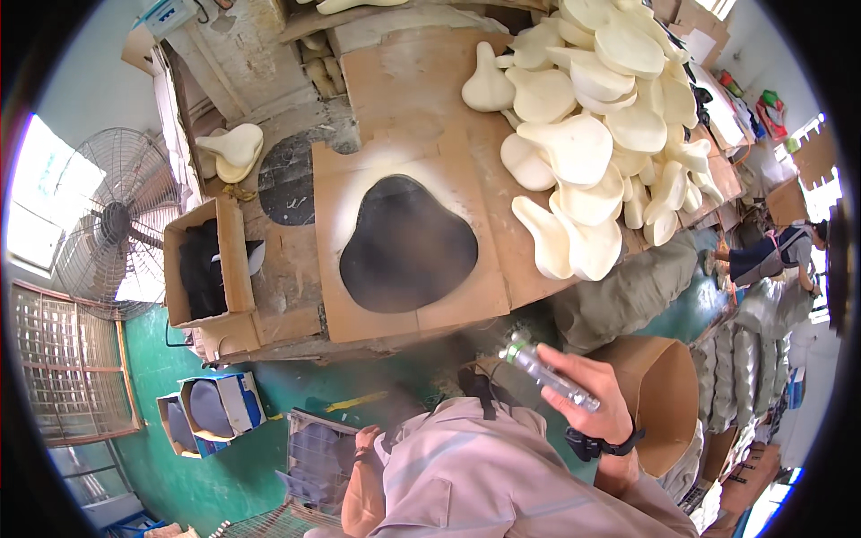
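My right hand [594,391] is wrapped round a metal spray gun [549,373] with a green ring near its front end, held off the table's front edge. A faint blur hangs about its tip. Before it on the table lies a dark, rounded three-lobed sheet [408,247], on a square of cardboard [354,316] with pale overspray around the sheet. Low beside my body, my left hand [366,438] is closed next to a wire-framed rack [314,448] with dark pieces in it. What its fingers hold, if anything, I cannot make out.
Cream foam bicycle saddles [574,148] are heaped at the table's right. On the left stand a cardboard box [235,260] of black material and a large fan [115,220]. An open carton [659,394] is by my right arm. Another person [771,255] works far right.
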A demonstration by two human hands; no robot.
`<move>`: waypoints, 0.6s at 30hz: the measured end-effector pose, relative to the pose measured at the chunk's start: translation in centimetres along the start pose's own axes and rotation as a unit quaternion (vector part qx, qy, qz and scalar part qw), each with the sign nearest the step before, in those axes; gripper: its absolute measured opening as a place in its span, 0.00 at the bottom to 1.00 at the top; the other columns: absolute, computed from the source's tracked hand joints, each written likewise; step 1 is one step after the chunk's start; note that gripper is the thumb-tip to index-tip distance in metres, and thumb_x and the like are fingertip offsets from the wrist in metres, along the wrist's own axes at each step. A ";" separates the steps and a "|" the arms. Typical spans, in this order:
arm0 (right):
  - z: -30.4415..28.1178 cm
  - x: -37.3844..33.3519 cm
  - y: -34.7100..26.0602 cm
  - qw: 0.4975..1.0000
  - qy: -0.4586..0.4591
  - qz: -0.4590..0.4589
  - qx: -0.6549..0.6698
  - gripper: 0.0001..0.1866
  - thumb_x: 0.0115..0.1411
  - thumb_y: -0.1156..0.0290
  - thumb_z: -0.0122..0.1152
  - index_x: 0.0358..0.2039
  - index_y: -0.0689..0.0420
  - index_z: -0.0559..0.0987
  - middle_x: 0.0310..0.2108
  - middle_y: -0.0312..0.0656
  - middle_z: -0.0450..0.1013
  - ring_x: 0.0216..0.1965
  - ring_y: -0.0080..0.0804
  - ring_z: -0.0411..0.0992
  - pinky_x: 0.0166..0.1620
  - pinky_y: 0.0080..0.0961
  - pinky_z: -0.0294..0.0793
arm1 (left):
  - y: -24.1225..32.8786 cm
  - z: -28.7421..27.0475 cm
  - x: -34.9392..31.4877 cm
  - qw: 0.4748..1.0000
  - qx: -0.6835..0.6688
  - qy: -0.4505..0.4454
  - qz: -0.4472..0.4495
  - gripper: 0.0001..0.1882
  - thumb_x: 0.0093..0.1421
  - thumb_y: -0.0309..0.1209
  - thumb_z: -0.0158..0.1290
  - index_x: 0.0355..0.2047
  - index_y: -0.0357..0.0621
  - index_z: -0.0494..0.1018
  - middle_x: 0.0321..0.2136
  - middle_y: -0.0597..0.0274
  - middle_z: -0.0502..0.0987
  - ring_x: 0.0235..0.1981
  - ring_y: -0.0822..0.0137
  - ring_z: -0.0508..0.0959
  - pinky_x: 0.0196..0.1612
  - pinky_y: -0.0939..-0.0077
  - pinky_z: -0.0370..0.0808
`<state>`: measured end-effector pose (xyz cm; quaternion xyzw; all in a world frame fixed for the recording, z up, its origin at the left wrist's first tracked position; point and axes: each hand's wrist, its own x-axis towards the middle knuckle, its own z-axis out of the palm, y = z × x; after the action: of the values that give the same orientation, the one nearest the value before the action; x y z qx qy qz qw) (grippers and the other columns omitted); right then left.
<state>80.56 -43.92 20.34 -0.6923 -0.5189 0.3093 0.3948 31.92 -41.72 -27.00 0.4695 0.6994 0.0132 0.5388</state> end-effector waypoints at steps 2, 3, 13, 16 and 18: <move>-0.1 -0.5 0.0 0.998 -0.059 -0.028 -0.016 0.33 0.49 0.85 0.66 0.58 0.62 0.74 0.39 0.51 0.78 0.35 0.45 0.78 0.40 0.31 0.76 | -0.4 0.2 -0.3 1.000 -0.024 -0.009 -0.018 0.21 0.52 0.37 0.62 0.43 0.34 0.81 0.40 0.51 0.84 0.43 0.62 0.82 0.49 0.71 0.76; -0.2 -0.7 -0.1 0.996 -0.086 -0.030 -0.022 0.34 0.48 0.85 0.67 0.59 0.62 0.74 0.39 0.50 0.78 0.35 0.45 0.78 0.40 0.31 0.76 | -0.6 0.2 -0.4 0.999 -0.035 -0.013 -0.027 0.22 0.52 0.37 0.63 0.43 0.33 0.81 0.40 0.51 0.84 0.44 0.62 0.82 0.49 0.71 0.76; -0.7 -1.8 -0.6 0.998 0.035 0.017 -0.052 0.29 0.51 0.84 0.65 0.57 0.63 0.75 0.35 0.51 0.77 0.31 0.44 0.77 0.37 0.29 0.75 | 2.7 -0.6 2.0 0.975 0.136 0.007 0.173 0.14 0.54 0.34 0.56 0.37 0.40 0.82 0.30 0.59 0.84 0.31 0.66 0.82 0.36 0.74 0.78; -0.6 -3.2 -0.6 0.998 -0.010 0.019 -0.066 0.29 0.50 0.84 0.66 0.56 0.63 0.75 0.36 0.51 0.78 0.33 0.45 0.78 0.39 0.31 0.76 | 5.4 -0.5 2.1 0.990 0.097 0.018 0.100 0.14 0.54 0.36 0.55 0.36 0.41 0.82 0.31 0.57 0.84 0.31 0.64 0.83 0.36 0.72 0.78; -0.4 -3.4 -0.7 0.998 0.021 0.031 -0.057 0.29 0.50 0.84 0.66 0.56 0.63 0.75 0.36 0.51 0.78 0.32 0.45 0.77 0.39 0.30 0.76 | 7.3 -0.7 1.2 1.000 -0.016 0.010 -0.014 0.17 0.54 0.38 0.57 0.38 0.41 0.82 0.35 0.52 0.84 0.37 0.60 0.84 0.40 0.68 0.79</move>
<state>79.66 -47.22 21.20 -0.7356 -0.5060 0.2768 0.3554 36.11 -36.47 -23.71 0.4513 0.7105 0.0214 0.5396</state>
